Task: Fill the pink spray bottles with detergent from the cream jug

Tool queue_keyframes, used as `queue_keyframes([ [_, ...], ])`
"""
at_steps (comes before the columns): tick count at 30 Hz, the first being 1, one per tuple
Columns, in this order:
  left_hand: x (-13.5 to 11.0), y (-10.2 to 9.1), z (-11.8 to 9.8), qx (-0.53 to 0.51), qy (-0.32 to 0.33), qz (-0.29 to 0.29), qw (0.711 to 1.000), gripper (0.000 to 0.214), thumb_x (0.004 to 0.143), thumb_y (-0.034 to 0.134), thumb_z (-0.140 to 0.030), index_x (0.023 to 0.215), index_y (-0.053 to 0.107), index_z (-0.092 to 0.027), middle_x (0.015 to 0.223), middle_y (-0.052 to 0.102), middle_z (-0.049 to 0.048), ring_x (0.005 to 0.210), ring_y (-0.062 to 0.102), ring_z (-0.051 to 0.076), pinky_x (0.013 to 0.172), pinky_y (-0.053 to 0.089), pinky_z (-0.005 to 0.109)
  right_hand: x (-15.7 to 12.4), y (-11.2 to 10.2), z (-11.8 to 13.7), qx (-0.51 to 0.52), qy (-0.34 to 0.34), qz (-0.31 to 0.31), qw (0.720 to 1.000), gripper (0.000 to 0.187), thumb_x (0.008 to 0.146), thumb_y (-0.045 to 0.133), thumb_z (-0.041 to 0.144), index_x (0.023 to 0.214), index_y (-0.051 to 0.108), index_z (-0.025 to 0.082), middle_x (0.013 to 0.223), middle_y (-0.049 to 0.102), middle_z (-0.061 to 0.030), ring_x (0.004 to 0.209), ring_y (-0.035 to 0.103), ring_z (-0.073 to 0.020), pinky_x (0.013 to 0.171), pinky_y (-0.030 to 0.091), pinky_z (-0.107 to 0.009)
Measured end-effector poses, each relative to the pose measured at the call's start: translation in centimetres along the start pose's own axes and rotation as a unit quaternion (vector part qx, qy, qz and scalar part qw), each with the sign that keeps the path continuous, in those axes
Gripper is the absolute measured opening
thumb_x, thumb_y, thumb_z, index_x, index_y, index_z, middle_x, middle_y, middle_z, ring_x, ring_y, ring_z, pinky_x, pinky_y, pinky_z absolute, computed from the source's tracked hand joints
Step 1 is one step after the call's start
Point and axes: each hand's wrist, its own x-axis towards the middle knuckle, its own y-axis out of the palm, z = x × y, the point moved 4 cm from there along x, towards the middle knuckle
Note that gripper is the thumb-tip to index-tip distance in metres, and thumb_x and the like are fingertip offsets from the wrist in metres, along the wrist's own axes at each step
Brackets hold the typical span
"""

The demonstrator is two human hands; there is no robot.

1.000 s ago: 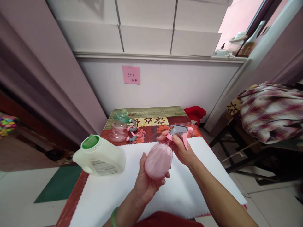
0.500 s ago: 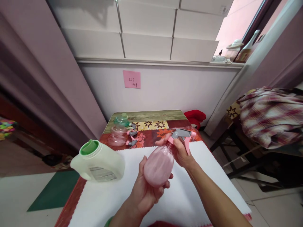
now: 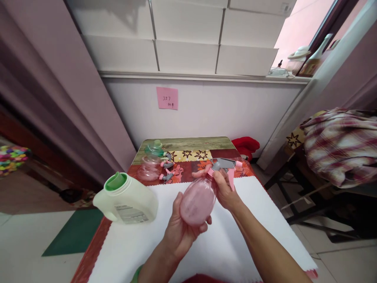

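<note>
A clear pink spray bottle [image 3: 198,202] with pale liquid in it is held tilted above the white mat [image 3: 229,236]. My left hand [image 3: 182,232] cups its rounded base from below. Around the neck, just under the grey and pink trigger head [image 3: 225,166], are the closed fingers of my right hand [image 3: 225,188]. A large whitish jug [image 3: 129,200] with a green spout stands on the mat at left. Behind it lie pink spray bottles [image 3: 150,169] and a green one [image 3: 154,149], with their trigger heads [image 3: 167,173] toward the right.
The small table [image 3: 188,141] stands against a white wall with a pink note [image 3: 167,98]. White boxes [image 3: 188,59] line the ledge above. To the right, plaid cloth [image 3: 344,145] drapes over furniture; a red item [image 3: 246,146] lies behind the table.
The view has shifted slightly, so the surroundings sit a little further right. Both hands keep their hold on the spray bottle, which has barely moved.
</note>
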Motion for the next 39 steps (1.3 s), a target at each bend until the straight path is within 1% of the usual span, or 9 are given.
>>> queue_keyframes([
  [4,0.2,-0.4,-0.3,0.101,0.209,-0.036,0.972,0.056,0.084,0.067,-0.058,0.125,0.057,-0.021,0.121,0.067,0.0132,0.088,0.069,0.025,0.065,0.056,0.032,0.2,0.5,-0.2,-0.01,0.023,0.03,0.999,0.034,0.09,0.063,0.059,0.1,0.068,0.026,0.095,0.079,-0.0043,0.107,0.071,-0.028,0.096,0.054,-0.043],
  [8,0.3,-1.9,-0.5,0.247,0.395,-0.057,0.883,0.067,0.075,0.079,-0.051,0.129,0.052,-0.023,0.131,0.06,0.0124,0.114,0.062,0.028,0.091,0.054,0.039,-0.1,0.2,-0.7,-0.012,0.053,-0.043,0.998,0.034,0.085,0.069,0.059,0.099,0.071,0.028,0.098,0.079,-0.0027,0.108,0.07,-0.0267,0.096,0.054,-0.04],
  [18,-0.7,-1.6,-0.6,0.544,0.697,-0.111,0.454,0.108,0.066,0.09,-0.032,0.154,0.028,-0.024,0.147,0.043,0.0215,0.139,0.045,0.035,0.111,0.039,0.057,-0.8,2.1,-1.7,0.146,0.053,-0.159,0.975,0.03,0.079,0.077,0.052,0.092,0.071,0.025,0.092,0.079,-0.0013,0.097,0.073,-0.0236,0.096,0.053,-0.043],
  [20,-0.8,-1.6,-0.5,0.529,0.683,-0.09,0.496,0.102,0.071,0.086,-0.042,0.154,0.028,-0.026,0.153,0.037,0.0219,0.143,0.039,0.037,0.112,0.037,0.06,-0.8,2.2,-1.4,0.146,0.047,-0.144,0.978,0.03,0.081,0.075,0.052,0.093,0.071,0.025,0.092,0.078,-0.0014,0.099,0.072,-0.0243,0.097,0.053,-0.043],
  [24,-0.3,-1.5,-0.3,0.304,0.514,-0.037,0.801,0.088,0.084,0.053,-0.073,0.155,0.025,-0.029,0.158,0.036,0.0191,0.147,0.035,0.033,0.113,0.038,0.049,-0.7,2.6,-0.5,0.133,0.011,-0.1,0.986,0.03,0.084,0.07,0.055,0.095,0.069,0.026,0.087,0.076,-0.002,0.106,0.07,-0.0267,0.099,0.051,-0.046],
  [27,-0.1,-0.7,0.1,0.089,0.343,-0.061,0.933,0.08,0.088,0.039,-0.078,0.153,0.032,-0.032,0.147,0.053,0.0133,0.138,0.048,0.028,0.104,0.047,0.04,-0.8,2.7,-0.2,0.119,-0.004,-0.089,0.989,0.032,0.084,0.07,0.057,0.096,0.067,0.027,0.087,0.075,-0.0025,0.109,0.069,-0.0279,0.101,0.05,-0.047],
  [31,0.0,0.4,-0.2,0.074,0.155,-0.024,0.985,0.083,0.087,0.034,-0.082,0.136,0.057,-0.019,0.099,0.074,0.0131,0.082,0.071,0.026,0.057,0.052,0.032,-0.9,2.5,-0.3,0.088,-0.014,-0.082,0.993,0.034,0.085,0.068,0.058,0.098,0.065,0.027,0.086,0.075,-0.0031,0.11,0.069,-0.0284,0.103,0.049,-0.049],
  [34,0.2,-0.1,-0.3,0.151,0.043,0.012,0.988,0.085,0.083,0.034,-0.085,0.106,0.068,-0.011,0.052,0.057,0.0035,0.038,0.045,0.013,0.037,0.025,0.022,-0.9,2.1,-0.4,0.079,-0.02,-0.072,0.994,0.034,0.085,0.068,0.058,0.099,0.065,0.027,0.089,0.076,-0.0036,0.11,0.069,-0.0283,0.103,0.049,-0.048],
  [39,0.5,-0.4,-0.4,0.088,0.079,0.011,0.993,0.067,0.078,0.063,-0.075,0.11,0.062,-0.016,0.075,0.064,0.0036,0.056,0.054,0.012,0.046,0.031,0.021,-0.8,1.8,-0.3,0.065,-0.012,-0.087,0.994,0.033,0.085,0.07,0.057,0.097,0.069,0.026,0.091,0.078,-0.0038,0.108,0.07,-0.0279,0.103,0.048,-0.047],
])
